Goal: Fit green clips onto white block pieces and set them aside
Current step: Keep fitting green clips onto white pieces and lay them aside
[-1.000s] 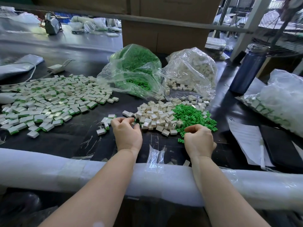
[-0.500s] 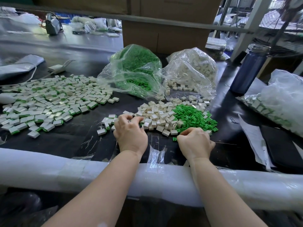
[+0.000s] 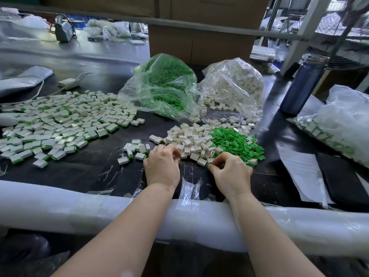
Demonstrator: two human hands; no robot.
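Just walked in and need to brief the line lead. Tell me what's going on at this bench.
A person is fitting green clips onto white blocks by hand. The left hand reaches with curled fingers into the loose pile of white blocks; whether it has one yet is hidden. The right hand pinches a green clip at the near edge of the green clip pile. A large spread of finished pieces lies to the left, with a few more beside the left hand. Two supply bags sit behind the piles.

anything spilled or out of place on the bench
White block pieces have spilled out of the mouth of the clear bag of white pieces onto the black table, and a sheet of paper lies crumpled at the right. Nothing looks damaged.
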